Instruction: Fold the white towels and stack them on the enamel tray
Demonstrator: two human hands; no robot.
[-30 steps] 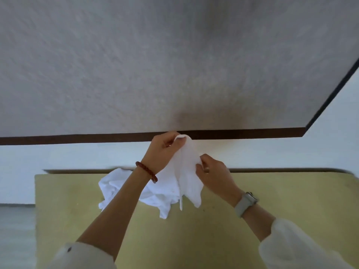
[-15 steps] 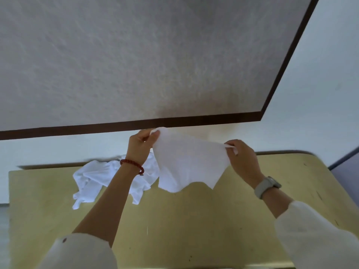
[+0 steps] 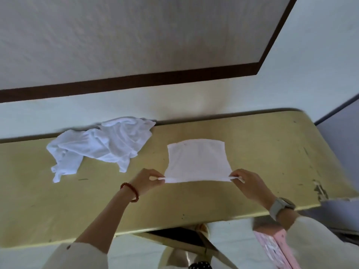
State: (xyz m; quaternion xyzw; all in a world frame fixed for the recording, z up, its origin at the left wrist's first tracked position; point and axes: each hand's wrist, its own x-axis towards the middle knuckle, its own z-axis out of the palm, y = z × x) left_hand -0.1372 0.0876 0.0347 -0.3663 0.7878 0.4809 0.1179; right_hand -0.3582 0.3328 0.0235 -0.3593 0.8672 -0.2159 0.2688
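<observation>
A flat white cloth towel (image 3: pixel 197 161) is pinched at its near corners by the left hand (image 3: pixel 148 181) and right hand (image 3: pixel 250 184), spread away from both over the yellow table (image 3: pixel 262 152).

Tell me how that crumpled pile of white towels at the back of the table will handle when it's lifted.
The crumpled pile is probably floppy: it lies in soft folds with loose ends trailing over the table. It is likely light, since the flat towel spans between the left hand and right hand on fingertip pinches alone. Pieces may snag and lift together.
</observation>
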